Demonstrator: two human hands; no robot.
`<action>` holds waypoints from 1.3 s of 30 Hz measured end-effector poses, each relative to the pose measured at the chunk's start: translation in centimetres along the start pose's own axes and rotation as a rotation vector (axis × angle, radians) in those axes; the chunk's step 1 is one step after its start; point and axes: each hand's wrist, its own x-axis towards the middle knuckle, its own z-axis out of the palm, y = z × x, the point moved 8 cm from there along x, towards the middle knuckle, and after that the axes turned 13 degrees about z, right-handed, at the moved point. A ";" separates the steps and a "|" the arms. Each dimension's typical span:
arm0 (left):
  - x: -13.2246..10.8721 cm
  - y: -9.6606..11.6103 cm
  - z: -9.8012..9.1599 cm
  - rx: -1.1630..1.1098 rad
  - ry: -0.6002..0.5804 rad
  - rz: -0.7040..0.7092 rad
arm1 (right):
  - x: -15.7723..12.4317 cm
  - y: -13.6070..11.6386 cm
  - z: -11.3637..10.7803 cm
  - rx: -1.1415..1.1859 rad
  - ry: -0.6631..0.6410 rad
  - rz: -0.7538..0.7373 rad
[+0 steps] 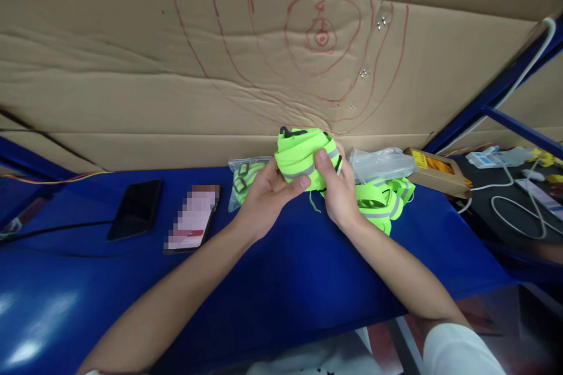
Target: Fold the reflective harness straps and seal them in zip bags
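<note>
Between my two hands is a folded bundle of neon-green reflective strap (303,155) with grey stripes and black buckle parts, held above the table. My left hand (268,193) grips its left and lower side, thumb across the front. My right hand (338,184) is closed on its right side, thumb pressed on the front. Behind my left hand lies a clear plastic bag (237,184) with more green strap and black buckles in it. Loose green reflective straps (382,205) lie to the right of my right hand, beside clear plastic bags (382,164).
On the blue table (281,293) lie a black phone (136,208) with a cable and a second phone (193,220) with a lit screen. A cardboard box (440,170) stands at the back right. A cardboard panel (132,88) with red rings rises behind.
</note>
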 end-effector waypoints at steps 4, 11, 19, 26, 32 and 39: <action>-0.4 -1.1 -0.7 -0.011 0.091 0.014 | -0.2 2.4 1.2 0.162 -0.042 0.110; -1.0 -2.5 -1.9 -0.140 0.152 -0.086 | -1.3 3.7 3.4 0.130 -0.180 0.216; -5.9 -2.6 -6.1 0.089 0.236 -0.211 | 4.7 6.9 -5.7 -1.064 -0.057 0.308; -10.6 -5.8 -6.2 0.085 0.040 -0.401 | 5.0 10.6 -9.7 -1.407 -0.038 0.498; -10.7 -5.7 -6.2 0.086 -0.001 -0.424 | 3.9 10.6 -9.6 -1.556 -0.049 0.406; -11.1 -5.5 -7.2 0.107 0.164 -0.461 | 1.7 6.4 -8.7 -1.464 0.084 0.063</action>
